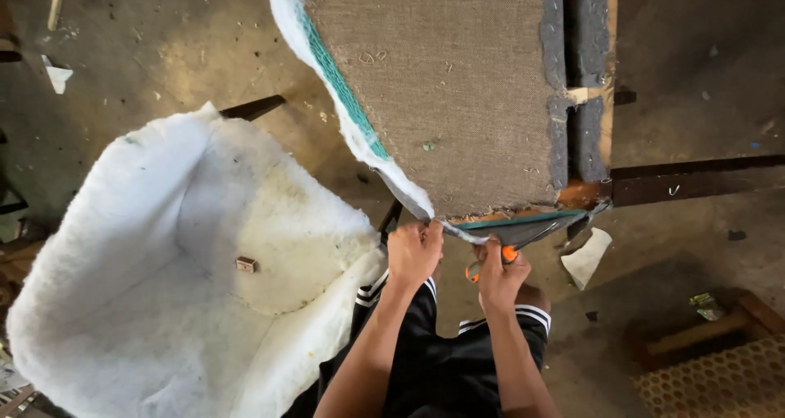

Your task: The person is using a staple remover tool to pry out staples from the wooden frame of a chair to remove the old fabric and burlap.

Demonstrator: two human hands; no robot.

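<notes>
Head view, left hand [413,250] pinching fabric [392,173], right hand [499,271] gripping scissors [523,236]

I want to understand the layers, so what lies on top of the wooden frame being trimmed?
Brown burlap covers the wooden frame, with grey padding strips by its edge and white batting with teal fabric along the side. What is beneath the burlap cannot be seen.

dim ambient | white padding [163,271] bright | soft shadows | slight blur
</notes>
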